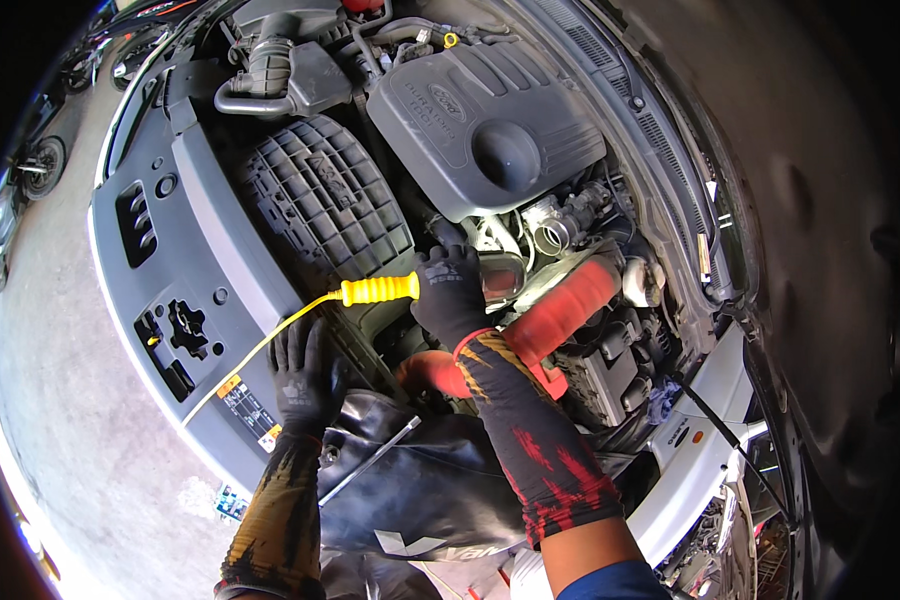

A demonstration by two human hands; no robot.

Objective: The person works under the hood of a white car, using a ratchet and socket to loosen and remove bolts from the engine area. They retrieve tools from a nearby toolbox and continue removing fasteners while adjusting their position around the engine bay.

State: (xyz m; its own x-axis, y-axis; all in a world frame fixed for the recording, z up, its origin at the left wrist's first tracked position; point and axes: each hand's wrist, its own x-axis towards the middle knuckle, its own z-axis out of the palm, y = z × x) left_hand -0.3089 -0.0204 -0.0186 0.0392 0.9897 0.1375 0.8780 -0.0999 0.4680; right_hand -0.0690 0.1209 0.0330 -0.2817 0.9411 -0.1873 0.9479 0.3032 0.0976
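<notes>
My right hand (450, 295), in a black glove, is closed round a yellow corded work lamp (380, 290) above the engine bay. Its ribbed handle sticks out to the left of my fist, and the lamp's far end is hidden by the hand. Bright light falls on the metal parts just beyond, near an open round pipe end (553, 238). A yellow cord (270, 340) runs from the handle across the front panel. My gloved left hand (308, 375) rests with fingers stretched out on the panel's inner edge, holding nothing. Beside my right wrist lies a thick red hose (570, 310).
A black plastic engine cover (470, 120) and a ribbed black box (330, 190) fill the far side. A black fender cover (420, 490) drapes the near edge, with a metal bar tool (370, 462) on it. The raised hood (770, 200) stands at right; motorcycles (40, 165) stand at left.
</notes>
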